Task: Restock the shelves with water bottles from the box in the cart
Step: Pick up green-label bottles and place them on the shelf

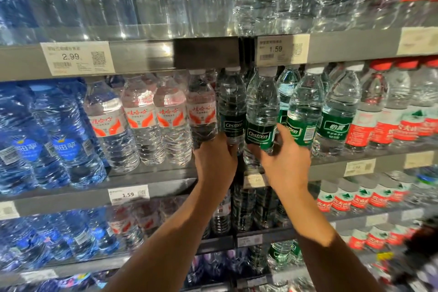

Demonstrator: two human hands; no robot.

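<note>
Both hands are up at the second shelf (147, 180), each gripping the lower part of a green-labelled bottle. The left hand (214, 161) wraps its fingers round the base of the left bottle (231, 111), which stands upright with its white cap just under the shelf edge above. The right hand (284, 161) holds the right bottle (262, 111) from below and behind, thumb up beside the label; this bottle tilts slightly and sits a little forward of its neighbour. Whether either bottle's base touches the shelf is hard to tell — the hands cover it.

The two bottles stand side by side, touching or nearly so, between the red-and-white labelled bottles (170, 118) on the left and more green-labelled bottles (336, 114) on the right. Blue bottles (64, 135) fill the far left. A price tag (282, 51) reading 1.59 hangs on the rail above — another (77, 58) reads 2.99.
</note>
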